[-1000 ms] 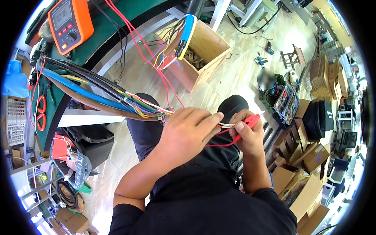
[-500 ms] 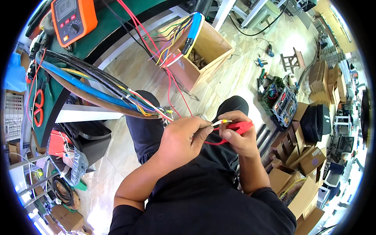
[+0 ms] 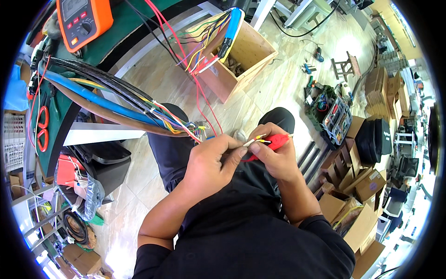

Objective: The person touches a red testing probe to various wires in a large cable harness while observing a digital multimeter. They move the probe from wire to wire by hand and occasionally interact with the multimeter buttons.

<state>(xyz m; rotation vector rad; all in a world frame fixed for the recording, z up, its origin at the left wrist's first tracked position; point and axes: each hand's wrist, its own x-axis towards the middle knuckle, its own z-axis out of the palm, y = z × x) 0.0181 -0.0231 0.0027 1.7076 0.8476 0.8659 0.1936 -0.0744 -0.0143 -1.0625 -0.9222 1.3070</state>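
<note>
Near the middle of the frame, the left hand [image 3: 211, 160] pinches a thin wire [image 3: 253, 140] with a yellow tip between thumb and fingers, closed around it. Just to its right, the right hand [image 3: 274, 156] is clenched on a red probe [image 3: 274, 141], whose metal tip pokes out toward the right. The two hands touch at the fingertips, and the wire's end lies right beside the probe body.

A thick bundle of cables [image 3: 107, 100], black and blue with coloured strands fanning out at its end, runs from the upper left of the frame down to the left hand. Red leads [image 3: 186, 51] trail from the top of the frame down to the hands. An orange meter [image 3: 83, 21] sits on the green bench [image 3: 130, 32] in the upper left corner. A wooden box [image 3: 241, 60] with more coloured wires stands on the floor, top centre. Red scissors [image 3: 42, 128] lie at the left edge. Cardboard boxes [image 3: 353, 204] are stacked at the lower right, with a tool case [image 3: 337, 118] above them.
</note>
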